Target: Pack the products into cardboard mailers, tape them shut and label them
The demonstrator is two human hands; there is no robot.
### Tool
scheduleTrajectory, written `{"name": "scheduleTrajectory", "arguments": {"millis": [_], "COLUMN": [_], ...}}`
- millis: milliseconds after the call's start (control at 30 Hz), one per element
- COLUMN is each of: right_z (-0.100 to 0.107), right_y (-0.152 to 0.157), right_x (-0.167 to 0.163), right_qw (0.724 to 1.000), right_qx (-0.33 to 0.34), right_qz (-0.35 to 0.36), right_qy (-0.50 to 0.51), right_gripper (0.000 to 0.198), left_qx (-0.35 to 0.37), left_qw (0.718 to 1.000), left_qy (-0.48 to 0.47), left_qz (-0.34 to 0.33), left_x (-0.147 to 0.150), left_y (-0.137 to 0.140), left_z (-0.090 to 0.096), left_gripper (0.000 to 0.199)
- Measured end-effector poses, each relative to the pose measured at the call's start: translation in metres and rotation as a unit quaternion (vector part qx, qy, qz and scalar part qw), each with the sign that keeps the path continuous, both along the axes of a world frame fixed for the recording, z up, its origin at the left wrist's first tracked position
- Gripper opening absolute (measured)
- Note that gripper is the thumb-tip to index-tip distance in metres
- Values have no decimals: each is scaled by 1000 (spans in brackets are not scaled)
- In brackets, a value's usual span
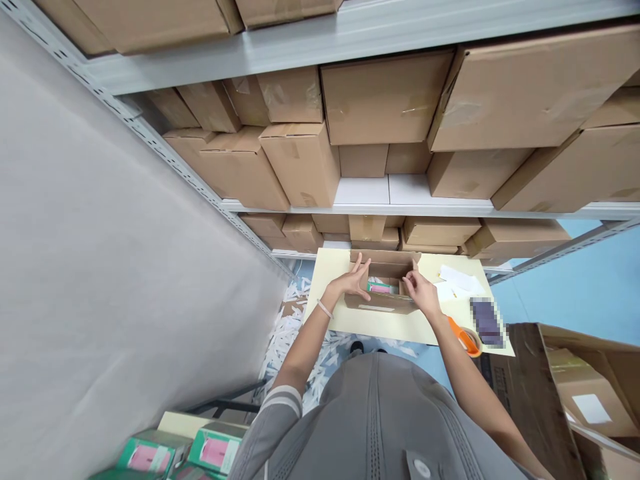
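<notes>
An open cardboard box stands on a pale yellow tabletop. Inside it lies a green and pink package, partly hidden by the box walls. My left hand rests at the box's left end, thumb and fingers spread apart along its rim. At the right end, the curled fingers of my right hand pinch the edge of the box. A roll of tape in an orange dispenser sits beside my right forearm.
White paper slips and a blurred dark flat item lie on the table's right. Shelves of cardboard boxes rise ahead. Shredded paper litters the floor. A large open carton stands right; green and pink boxes sit lower left.
</notes>
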State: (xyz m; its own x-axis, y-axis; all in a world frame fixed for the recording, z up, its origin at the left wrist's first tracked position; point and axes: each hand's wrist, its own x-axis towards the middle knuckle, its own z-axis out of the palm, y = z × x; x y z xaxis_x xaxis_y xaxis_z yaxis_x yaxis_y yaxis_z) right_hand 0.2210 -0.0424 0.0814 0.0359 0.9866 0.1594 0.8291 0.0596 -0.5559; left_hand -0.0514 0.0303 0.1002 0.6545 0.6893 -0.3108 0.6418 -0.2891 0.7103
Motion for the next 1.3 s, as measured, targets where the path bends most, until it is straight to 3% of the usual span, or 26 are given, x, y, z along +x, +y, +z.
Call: {"name": "scheduleTrajectory", "arguments": {"millis": [200, 333, 533, 667, 933, 1100, 1300], "right_z": [-2, -6, -16, -31, -47, -49, -48], "right_y": [12, 25, 38, 35, 33, 34, 18], "right_x": [5, 6, -3, -10, -10, -8, -5], "right_qw": [998, 997, 981, 980, 976, 970, 977], "right_qx": [-15, -67, -140, -89, -5, 75, 156], "right_qz": [53, 14, -40, -76, -49, -13, -76], "right_qy": [5, -40, -129, -163, -211, -229, -128], "right_gripper": [23, 27, 36, 35, 32, 33, 29], "left_qx": [-8, 15, 121, 209, 235, 280, 399], "left_qw": [1000, 998, 982, 960, 930, 918, 861], "left_qy": [20, 55, 124, 164, 170, 191, 235], "left_qz": [-9, 16, 77, 90, 226, 207, 211], "left_x": [5, 12, 21, 17, 19, 27, 30], "left_y": [12, 11, -2, -16, -35, -37, -41], "left_z": [-2, 0, 3, -7, -24, -31, -45], "left_gripper": [146, 140, 92, 68, 84, 78, 65]}}
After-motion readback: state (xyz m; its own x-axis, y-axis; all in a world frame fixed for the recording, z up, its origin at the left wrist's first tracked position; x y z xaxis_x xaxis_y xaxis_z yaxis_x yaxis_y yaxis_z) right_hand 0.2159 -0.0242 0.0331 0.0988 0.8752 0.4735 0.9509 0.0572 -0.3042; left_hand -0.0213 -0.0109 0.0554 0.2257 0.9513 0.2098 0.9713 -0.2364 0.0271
